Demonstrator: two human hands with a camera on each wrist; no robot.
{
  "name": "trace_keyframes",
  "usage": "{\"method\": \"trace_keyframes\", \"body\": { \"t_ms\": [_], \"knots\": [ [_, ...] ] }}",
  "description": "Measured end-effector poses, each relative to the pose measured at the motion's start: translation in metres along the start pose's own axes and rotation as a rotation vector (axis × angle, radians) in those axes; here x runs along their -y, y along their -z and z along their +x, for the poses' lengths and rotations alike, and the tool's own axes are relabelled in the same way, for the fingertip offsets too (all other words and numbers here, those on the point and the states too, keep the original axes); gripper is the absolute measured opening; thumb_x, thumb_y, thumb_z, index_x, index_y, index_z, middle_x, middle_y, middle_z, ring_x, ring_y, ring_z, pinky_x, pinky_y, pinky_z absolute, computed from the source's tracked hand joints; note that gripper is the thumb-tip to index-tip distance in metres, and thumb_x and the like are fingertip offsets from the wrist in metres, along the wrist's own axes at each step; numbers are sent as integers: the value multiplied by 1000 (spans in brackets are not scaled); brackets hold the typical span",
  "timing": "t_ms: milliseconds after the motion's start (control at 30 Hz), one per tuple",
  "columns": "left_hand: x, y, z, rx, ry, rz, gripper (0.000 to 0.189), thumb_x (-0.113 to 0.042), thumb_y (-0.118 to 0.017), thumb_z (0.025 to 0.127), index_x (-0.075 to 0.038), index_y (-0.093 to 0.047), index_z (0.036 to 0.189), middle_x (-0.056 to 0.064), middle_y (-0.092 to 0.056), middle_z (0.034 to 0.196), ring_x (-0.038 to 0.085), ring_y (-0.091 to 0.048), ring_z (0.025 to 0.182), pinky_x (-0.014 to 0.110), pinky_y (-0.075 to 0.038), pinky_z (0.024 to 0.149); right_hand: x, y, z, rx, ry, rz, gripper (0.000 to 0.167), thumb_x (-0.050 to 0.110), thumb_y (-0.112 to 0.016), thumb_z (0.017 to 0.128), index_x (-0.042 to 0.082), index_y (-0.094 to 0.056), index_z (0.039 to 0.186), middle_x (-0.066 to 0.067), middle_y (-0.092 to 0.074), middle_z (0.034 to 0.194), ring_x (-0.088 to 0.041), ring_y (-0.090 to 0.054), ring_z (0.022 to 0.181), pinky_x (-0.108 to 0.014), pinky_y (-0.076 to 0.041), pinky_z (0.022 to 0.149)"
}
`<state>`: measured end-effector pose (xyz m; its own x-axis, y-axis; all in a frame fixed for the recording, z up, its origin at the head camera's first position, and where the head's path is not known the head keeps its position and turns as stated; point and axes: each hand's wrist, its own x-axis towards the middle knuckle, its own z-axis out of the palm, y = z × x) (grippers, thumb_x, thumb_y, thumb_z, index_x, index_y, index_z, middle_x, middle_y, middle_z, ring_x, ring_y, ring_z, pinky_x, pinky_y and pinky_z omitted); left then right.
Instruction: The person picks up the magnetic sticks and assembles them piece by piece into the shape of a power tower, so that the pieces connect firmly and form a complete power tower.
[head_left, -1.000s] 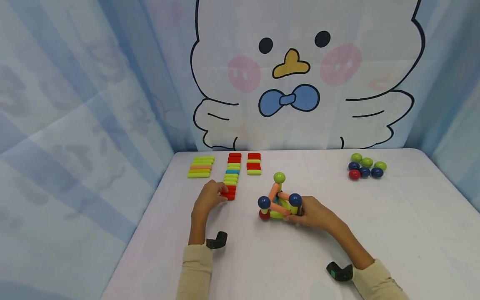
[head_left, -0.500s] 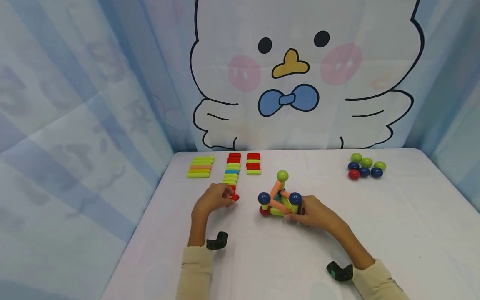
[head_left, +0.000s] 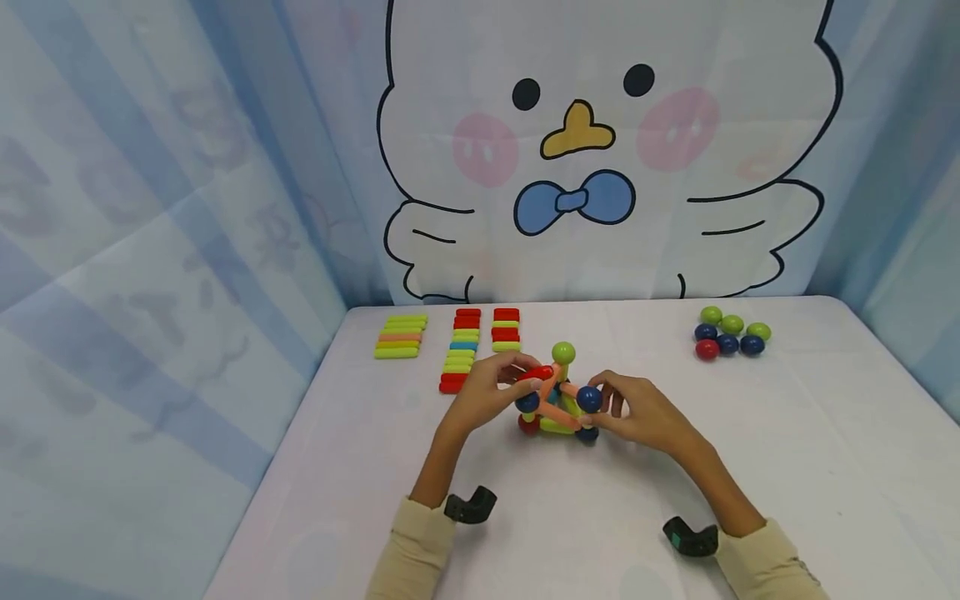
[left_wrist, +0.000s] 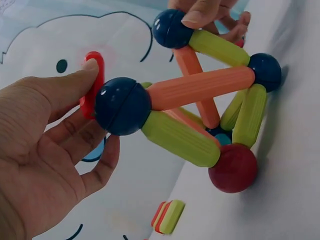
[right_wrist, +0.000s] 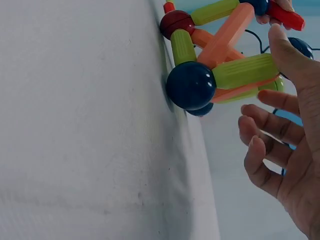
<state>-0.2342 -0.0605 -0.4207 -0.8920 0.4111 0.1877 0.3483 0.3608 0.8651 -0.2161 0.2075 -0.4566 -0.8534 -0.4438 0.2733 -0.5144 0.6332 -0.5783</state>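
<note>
A frame of magnetic building sticks and balls [head_left: 558, 415] stands on the table, with orange and lime sticks between blue, red and green balls. My left hand [head_left: 489, 393] pinches a red magnetic stick [head_left: 537, 372] between thumb and fingers. In the left wrist view, the red stick [left_wrist: 94, 84] is at the frame's near upper blue ball [left_wrist: 123, 106]; whether they touch is hard to tell. On the opposite side, my right hand [head_left: 637, 410] holds the frame's upper right blue ball [head_left: 588, 399] with thumb and forefinger. Its other fingers [right_wrist: 272, 127] are bent and hold nothing.
Rows of loose sticks lie at the back left: a lime and orange group [head_left: 400, 337], a long mixed column [head_left: 464, 346] and a short red and lime group [head_left: 506, 330]. Several loose balls [head_left: 727, 342] cluster at the back right. A printed curtain [head_left: 577, 250] hangs behind the table.
My left hand has picked a red stick from the near end of the long column and carried it right to the frame. My right hand has shifted its hold up to the upper blue ball.
</note>
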Motion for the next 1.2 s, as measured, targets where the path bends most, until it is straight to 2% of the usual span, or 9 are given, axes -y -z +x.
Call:
{"method": "trace_keyframes", "body": {
  "t_ms": [167, 367, 467, 567, 700, 833, 1000, 1200],
  "knots": [
    [1, -8, 0, -17, 15, -72, 33, -32, -68, 92, -10, -66, 117, 5, -69, 115, 19, -67, 103, 35, -54, 94, -2, 1, -2, -87, 128, 87, 44, 23, -81, 79, 10, -62, 117, 7, -56, 76, -6, -50, 62, -20, -45, 50],
    [-2, -9, -1, 79, 40, -162, 29, -28, -64, 95, -7, -61, 116, 9, -69, 114, 22, -67, 107, 30, -54, 93, -3, -2, -2, -136, 199, 167, 38, 11, -79, 79, 10, -63, 114, 6, -57, 75, -3, -50, 62, -21, -46, 50],
    [-3, -8, -1, 113, 28, -137, 29, -26, -63, 96, -7, -58, 117, 10, -68, 113, 22, -67, 107, 30, -53, 95, -4, -3, -2, -146, 206, 190, 37, 8, -79, 79, 12, -64, 112, 5, -58, 74, -3, -50, 61, -21, -46, 49],
    [-4, -5, -2, 135, 16, -13, 34, -29, -63, 96, -9, -59, 123, 7, -68, 116, 21, -66, 107, 29, -54, 93, -4, -3, -2, -152, 209, 197, 36, 8, -78, 79, 13, -64, 112, 5, -57, 74, -3, -50, 60, -21, -46, 49],
    [-13, -1, -6, 168, 29, 220, 43, -34, -62, 95, -14, -60, 132, 3, -68, 121, 18, -65, 106, 25, -56, 85, -4, -2, -1, -154, 216, 205, 35, 6, -78, 80, 12, -64, 111, 4, -57, 74, -4, -49, 60, -21, -46, 49],
    [-25, -7, -10, 183, 51, 398, 46, -38, -62, 94, -16, -60, 134, 2, -68, 118, 14, -62, 101, 19, -54, 81, -4, -2, -1, -155, 203, 211, 33, 7, -77, 80, 12, -65, 110, 3, -58, 73, -4, -50, 60, -21, -46, 50],
    [-35, -23, -11, 146, 82, 594, 43, -37, -65, 91, -21, -65, 130, 1, -65, 103, 10, -55, 85, 13, -50, 68, -5, -4, -1, -160, 173, 211, 32, 8, -77, 80, 12, -65, 110, 6, -59, 74, -4, -51, 61, -21, -47, 51],
    [-40, -34, -12, 84, 85, 761, 41, -36, -67, 90, -26, -65, 130, 2, -63, 103, 10, -54, 83, 13, -49, 67, -6, -3, -2, -168, 161, 214, 33, 7, -77, 80, 11, -65, 111, 7, -59, 74, -5, -51, 62, -21, -47, 52]
  ]
}}
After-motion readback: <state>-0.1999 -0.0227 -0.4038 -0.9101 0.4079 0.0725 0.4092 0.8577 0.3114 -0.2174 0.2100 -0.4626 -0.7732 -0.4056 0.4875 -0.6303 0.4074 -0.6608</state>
